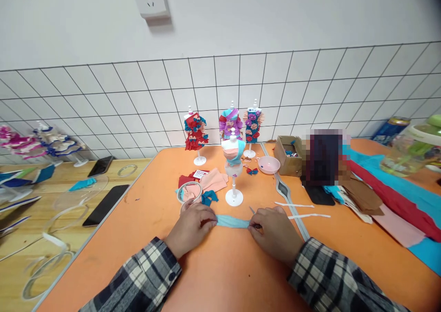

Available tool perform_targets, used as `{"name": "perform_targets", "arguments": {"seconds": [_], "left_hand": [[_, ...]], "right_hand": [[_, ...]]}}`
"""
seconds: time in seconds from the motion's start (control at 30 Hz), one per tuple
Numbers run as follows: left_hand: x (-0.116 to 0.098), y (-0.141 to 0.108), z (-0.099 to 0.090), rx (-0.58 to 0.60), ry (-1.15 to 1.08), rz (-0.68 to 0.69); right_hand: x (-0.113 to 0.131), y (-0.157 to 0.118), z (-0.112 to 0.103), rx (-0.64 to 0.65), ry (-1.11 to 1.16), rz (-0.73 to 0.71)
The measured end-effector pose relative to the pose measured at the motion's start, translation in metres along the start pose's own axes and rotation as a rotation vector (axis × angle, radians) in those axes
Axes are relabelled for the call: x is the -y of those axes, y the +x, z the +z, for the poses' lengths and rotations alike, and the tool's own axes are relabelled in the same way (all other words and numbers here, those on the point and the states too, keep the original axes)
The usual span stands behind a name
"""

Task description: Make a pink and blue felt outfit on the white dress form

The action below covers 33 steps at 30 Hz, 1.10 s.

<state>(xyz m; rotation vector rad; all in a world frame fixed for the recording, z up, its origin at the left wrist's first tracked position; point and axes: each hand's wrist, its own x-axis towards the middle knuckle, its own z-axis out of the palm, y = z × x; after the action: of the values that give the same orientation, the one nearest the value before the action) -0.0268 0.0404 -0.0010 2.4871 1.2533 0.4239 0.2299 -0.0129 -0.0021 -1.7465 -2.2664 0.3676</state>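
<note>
A light blue strip of fabric (233, 221) lies stretched between my two hands, low over the orange table. My left hand (193, 224) pinches its left end, and my right hand (274, 231) pinches its right end. Something thin and grey, perhaps a tool, pokes out by my right fingers; most of it is hidden. Just beyond the strip stands a small white mannequin (234, 183) on a round base, its chest wrapped in pink and light blue cloth. A roll of tape (189, 192) and pink fabric scraps (213, 180) lie past my left hand.
Dressed mannequins (196, 133) stand along the back. A pink bowl (268, 165) and a cardboard box (288, 158) sit behind right, with folded fabrics (396, 192) farther right. White strips (310, 216) lie beyond my right hand. Two phones (106, 205) rest on the wooden table, left.
</note>
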Motion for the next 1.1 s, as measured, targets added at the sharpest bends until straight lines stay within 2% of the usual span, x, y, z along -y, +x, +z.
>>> {"name": "perform_targets", "arguments": {"seconds": [0.2, 0.4, 0.53, 0.6, 0.67, 0.7, 0.73, 0.77, 0.9, 1.1], "left_hand": [[-0.001, 0.001, 0.002, 0.007, -0.017, -0.078], [-0.012, 0.008, 0.011, -0.103, 0.141, -0.112], [-0.011, 0.012, 0.007, -0.117, 0.167, -0.186], [-0.012, 0.008, 0.003, -0.182, 0.167, -0.126], [-0.020, -0.001, 0.003, -0.233, 0.172, 0.065], [-0.025, -0.007, 0.005, -0.216, 0.170, 0.196], [-0.031, -0.012, 0.008, -0.148, 0.157, 0.331], [-0.037, -0.017, 0.012, -0.066, 0.154, 0.411], [-0.049, -0.027, 0.029, 0.135, 0.195, 0.354], [-0.045, -0.026, 0.032, 0.205, 0.177, 0.292]], "right_hand": [[0.001, 0.002, 0.003, 0.004, -0.013, 0.023], [0.005, 0.009, 0.001, 0.012, -0.081, 0.072], [0.006, 0.012, -0.001, 0.059, -0.085, 0.090], [0.007, 0.012, -0.001, 0.068, -0.095, 0.083], [0.007, 0.012, -0.001, 0.062, -0.102, 0.077], [0.007, 0.012, 0.000, 0.053, -0.100, 0.074], [0.006, 0.012, 0.000, 0.043, -0.095, 0.072], [0.006, 0.012, 0.001, 0.033, -0.088, 0.064], [0.005, 0.011, 0.002, 0.008, -0.077, 0.033], [-0.001, 0.011, -0.003, 0.037, -0.088, 0.083]]}}
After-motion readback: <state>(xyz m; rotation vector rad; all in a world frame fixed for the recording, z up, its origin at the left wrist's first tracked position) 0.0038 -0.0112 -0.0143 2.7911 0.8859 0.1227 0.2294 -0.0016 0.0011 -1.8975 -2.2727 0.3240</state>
